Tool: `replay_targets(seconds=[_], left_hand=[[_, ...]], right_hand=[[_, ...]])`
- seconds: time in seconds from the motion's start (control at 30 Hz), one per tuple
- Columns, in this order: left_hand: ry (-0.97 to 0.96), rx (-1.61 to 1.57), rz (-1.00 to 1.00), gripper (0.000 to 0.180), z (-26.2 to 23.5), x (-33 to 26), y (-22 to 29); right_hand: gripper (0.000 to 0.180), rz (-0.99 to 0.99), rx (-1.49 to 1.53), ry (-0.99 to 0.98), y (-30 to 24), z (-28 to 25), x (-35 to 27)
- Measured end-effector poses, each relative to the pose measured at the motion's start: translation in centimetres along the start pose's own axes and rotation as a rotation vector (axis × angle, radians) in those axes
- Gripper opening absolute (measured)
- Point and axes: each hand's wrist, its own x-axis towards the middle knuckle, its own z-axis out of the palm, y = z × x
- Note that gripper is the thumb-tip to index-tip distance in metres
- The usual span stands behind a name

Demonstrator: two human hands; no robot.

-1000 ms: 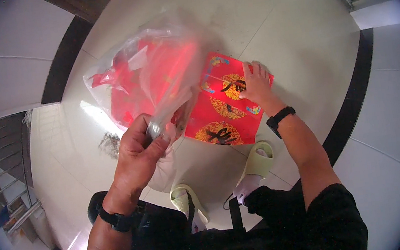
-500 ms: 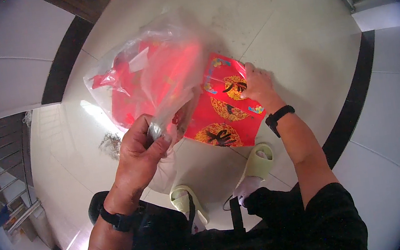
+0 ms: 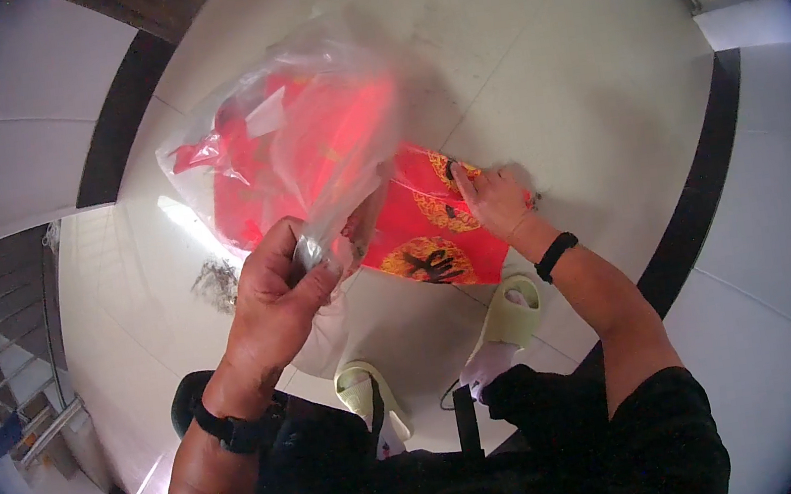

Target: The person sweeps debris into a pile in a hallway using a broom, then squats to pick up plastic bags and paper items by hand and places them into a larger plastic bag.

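My left hand (image 3: pixel 283 287) is closed round the gathered edge of a clear plastic bag (image 3: pixel 187 140). Red paper (image 3: pixel 258 190) with a white label fills the bag. From its mouth, or just beside it, comes a glossy red paper sheet (image 3: pixel 492 259) with round gold patterns and black brushwork. My right hand (image 3: pixel 497 202) grips the sheet's right side, one digit stretched over the top and the others bent. A bit of red edge shows past this hand. The sheet's far part is bent and partly covered, and its left end is hidden behind the bag.
Pale floor tiles (image 3: pixel 570 54) lie under everything. Below the sheet are my feet in light green slippers (image 3: pixel 514 311). A dark smudge or tuft (image 3: pixel 216 286) is on the floor left of my left hand. Black skirting (image 3: pixel 696 177) edges the wall; metal railings (image 3: pixel 13 337) stand left.
My right hand has moved down and slightly left, taking the sheet's far edge with it, so less of the sheet shows. My left hand and the bag have barely moved.
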Motion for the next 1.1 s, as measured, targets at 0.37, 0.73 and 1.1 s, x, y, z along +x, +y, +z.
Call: replay_targets(seconds=[0.37, 0.73, 1.1], left_hand=[[0.004, 0.041, 0.019, 0.015, -0.4, -0.1, 0.2], [-0.002, -0.003, 0.024, 0.016, -0.4, -1.1, -0.3], [-0.002, 0.027, 0.047, 0.017, 0.2, -0.4, 0.2]], right_hand=[[0.05, 0.222, 0.403, -0.448, -1.3, -2.6, 2.6], [0.042, 0.419, 0.531, -0.298, -0.8, -2.3, 2.5], [0.055, 0.109, 0.066, -0.008, -1.5, -1.7, 0.5]])
